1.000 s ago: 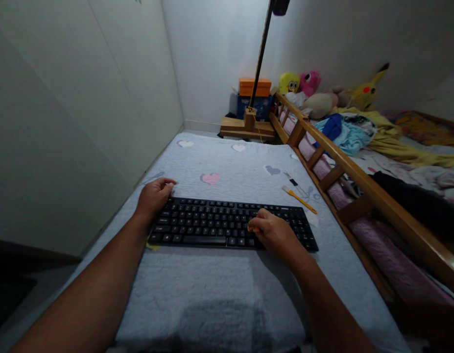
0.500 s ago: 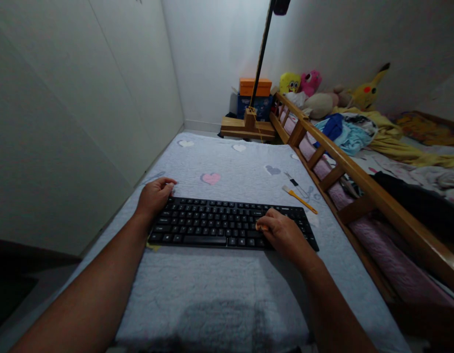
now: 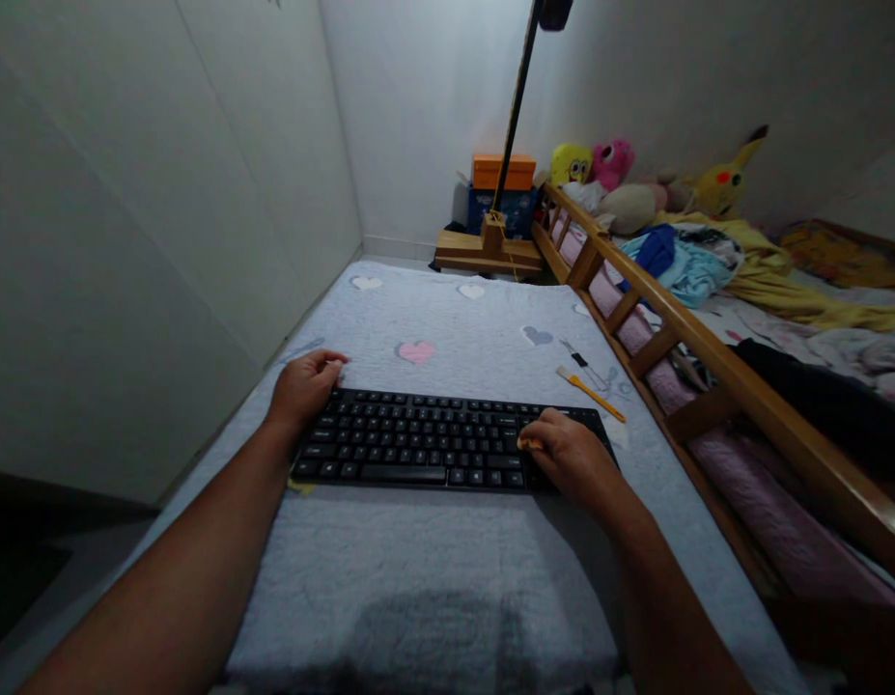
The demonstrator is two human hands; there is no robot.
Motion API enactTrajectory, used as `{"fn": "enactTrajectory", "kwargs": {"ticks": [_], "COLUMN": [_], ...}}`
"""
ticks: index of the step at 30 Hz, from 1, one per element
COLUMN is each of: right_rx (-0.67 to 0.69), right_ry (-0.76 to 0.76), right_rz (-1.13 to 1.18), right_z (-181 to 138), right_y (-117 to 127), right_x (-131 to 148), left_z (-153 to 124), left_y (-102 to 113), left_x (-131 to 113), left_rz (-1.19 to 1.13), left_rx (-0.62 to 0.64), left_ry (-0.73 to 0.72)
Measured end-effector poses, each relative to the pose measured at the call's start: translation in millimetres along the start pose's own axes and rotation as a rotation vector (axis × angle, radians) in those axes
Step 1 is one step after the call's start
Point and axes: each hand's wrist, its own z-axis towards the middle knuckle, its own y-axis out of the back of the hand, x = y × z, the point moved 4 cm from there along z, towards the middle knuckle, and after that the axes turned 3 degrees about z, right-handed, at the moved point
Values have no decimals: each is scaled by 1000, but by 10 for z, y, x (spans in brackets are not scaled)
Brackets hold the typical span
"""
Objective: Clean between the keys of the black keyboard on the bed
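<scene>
A black keyboard [image 3: 410, 439] lies flat on the pale quilted cover. My left hand [image 3: 306, 391] is at its upper left corner, fingers curled and holding that edge steady. Over the right part of the keys, my right hand [image 3: 570, 454] is closed, pinching a small orange-tan piece [image 3: 530, 444] against them. Most of that piece is hidden by the fingers, so I cannot tell whether it is cloth or sponge. Beyond the keyboard's right end lie a yellow-handled brush [image 3: 596, 394] and a thin metal tool with a black band [image 3: 579, 359].
The heart-patterned cover [image 3: 418, 569] spreads under everything. A wooden bed rail [image 3: 679, 299] runs along the right, with clothes and plush toys behind it. White panels [image 3: 164, 193] stand on the left. At the back are a wooden stand [image 3: 483, 251] and an orange box [image 3: 503, 172].
My right hand has slid a little to the right across the keys with the orange-tan piece. My left hand and the keyboard have stayed in place.
</scene>
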Motion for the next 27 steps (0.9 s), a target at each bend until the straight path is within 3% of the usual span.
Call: {"fn": "enactTrajectory", "kwargs": {"ticks": [5, 14, 19, 27], "right_rx": [4, 57, 73, 69], "right_ry": [101, 208, 214, 180], "right_rz": [39, -79, -135, -147], "right_z": [190, 538, 592, 502], "right_y": [-17, -254, -329, -248], "right_x": [299, 838, 885, 701], "left_z": [-12, -16, -22, -16], "left_y": [6, 21, 29, 12], "left_x": [-24, -50, -60, -23], "left_rz": [-26, -38, -49, -41], "left_rx": [4, 3, 3, 7], "left_ry": [18, 15, 12, 7]}}
